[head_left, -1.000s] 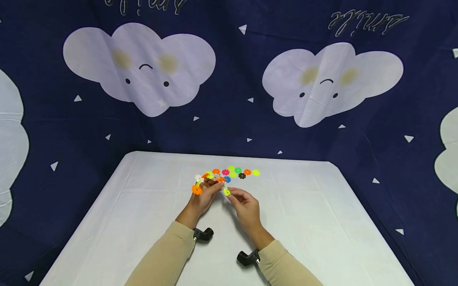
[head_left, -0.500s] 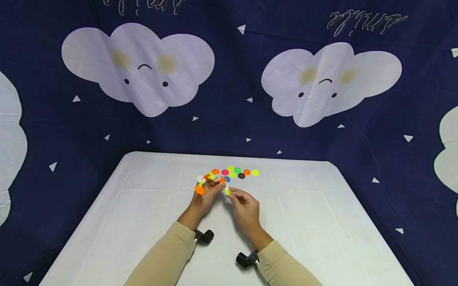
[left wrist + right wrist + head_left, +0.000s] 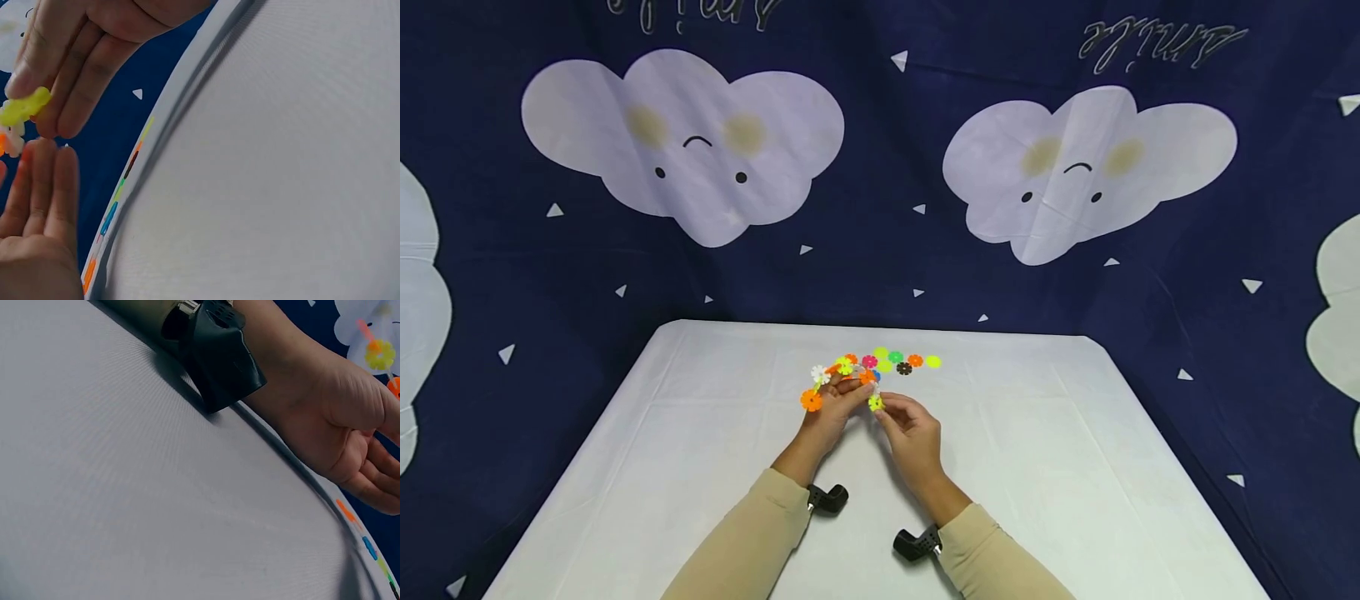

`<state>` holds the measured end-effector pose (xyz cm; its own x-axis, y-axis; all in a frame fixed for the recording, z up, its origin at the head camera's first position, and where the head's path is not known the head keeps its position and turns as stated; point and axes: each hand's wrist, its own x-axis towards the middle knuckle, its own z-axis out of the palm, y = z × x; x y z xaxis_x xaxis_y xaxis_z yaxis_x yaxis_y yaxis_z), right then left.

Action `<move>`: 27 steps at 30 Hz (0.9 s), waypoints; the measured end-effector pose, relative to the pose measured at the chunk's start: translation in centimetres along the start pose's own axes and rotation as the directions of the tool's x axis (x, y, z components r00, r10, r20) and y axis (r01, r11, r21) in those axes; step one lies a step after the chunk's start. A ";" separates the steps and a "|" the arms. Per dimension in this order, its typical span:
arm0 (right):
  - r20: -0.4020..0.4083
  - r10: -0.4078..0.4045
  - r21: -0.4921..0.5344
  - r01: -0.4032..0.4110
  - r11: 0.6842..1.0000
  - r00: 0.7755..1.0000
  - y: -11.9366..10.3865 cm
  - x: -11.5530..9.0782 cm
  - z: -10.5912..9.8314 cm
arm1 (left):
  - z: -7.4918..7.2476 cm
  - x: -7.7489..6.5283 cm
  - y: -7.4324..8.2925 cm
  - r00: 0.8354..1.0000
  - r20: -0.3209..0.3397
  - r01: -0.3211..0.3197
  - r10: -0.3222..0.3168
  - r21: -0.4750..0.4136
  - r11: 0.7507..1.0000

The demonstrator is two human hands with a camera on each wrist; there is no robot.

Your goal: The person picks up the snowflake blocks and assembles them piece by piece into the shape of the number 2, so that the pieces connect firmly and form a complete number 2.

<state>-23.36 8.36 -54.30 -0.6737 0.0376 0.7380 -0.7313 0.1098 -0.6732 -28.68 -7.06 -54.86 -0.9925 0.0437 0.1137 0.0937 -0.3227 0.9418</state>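
Note:
A curved chain of joined flower-shaped plastic discs (image 3: 820,375), in orange, white and yellow-green, is raised above the table in the head view. My left hand (image 3: 829,417) grips it near its right part, thumb on top. An orange disc (image 3: 811,400) hangs at the chain's left end. At the other end, my right hand (image 3: 916,433) pinches a yellow-green disc (image 3: 876,403) between thumb and index finger, beside a white one. The left wrist view shows this yellow-green disc (image 3: 25,107) at the fingertips, with the rest of the chain cut off by the frame.
Several loose flower discs, including a green one (image 3: 896,357) and a black one (image 3: 904,368), lie flat on the white table (image 3: 1037,467) just beyond the hands. A dark blue cloth (image 3: 895,167) with clouds hangs behind the table's far edge.
The chain has turned a little in the left hand, its orange end swinging right and then back left. Both hands keep their holds, and the head view has shifted slightly.

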 end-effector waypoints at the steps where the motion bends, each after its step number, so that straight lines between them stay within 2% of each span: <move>1: 0.003 -0.025 -0.027 0.025 0.999 1.000 0.5 -0.1 0.0 | 0.0 0.0 0.0 1.000 0.000 0.002 -0.002 0.022 1.000; 6: 0.036 -0.135 -0.145 0.139 0.980 0.990 2.3 -0.5 -0.2 | 0.2 -0.1 0.0 1.000 0.011 -0.012 0.011 0.069 0.998; 11: 0.076 -0.183 -0.248 0.196 0.949 0.980 2.6 -0.6 -0.4 | 0.3 -0.1 0.0 1.000 -0.012 -0.004 0.005 0.059 0.998; 15: 0.098 -0.190 -0.293 0.210 0.933 0.977 2.7 -0.5 -0.4 | 0.1 -0.2 0.0 1.000 -0.015 0.005 -0.004 0.064 0.998; 19: 0.085 -0.188 -0.355 0.206 0.912 0.979 2.9 0.0 -0.6 | -0.1 0.1 0.0 0.998 -0.045 -0.032 0.036 0.099 0.995; 23: 0.081 -0.118 -0.429 0.142 0.892 0.990 3.7 0.8 -1.1 | -0.2 0.3 -0.3 0.994 -0.069 -0.075 0.083 0.100 0.992; 25: 0.103 -0.041 -0.481 0.086 0.872 0.994 4.3 1.2 -1.3 | -0.3 0.4 -0.4 0.992 -0.081 -0.086 0.095 0.113 0.990; 27: 0.140 0.052 -0.533 0.031 0.846 0.989 5.0 1.6 -1.3 | -0.3 0.3 -0.5 0.991 -0.091 -0.090 0.102 0.129 0.988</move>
<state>-27.99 10.29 -56.42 -0.7192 -0.0959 0.6881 -0.5823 0.6235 -0.5217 -29.10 -7.18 -55.39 -0.9807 -0.0760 0.1802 0.1920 -0.2007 0.9606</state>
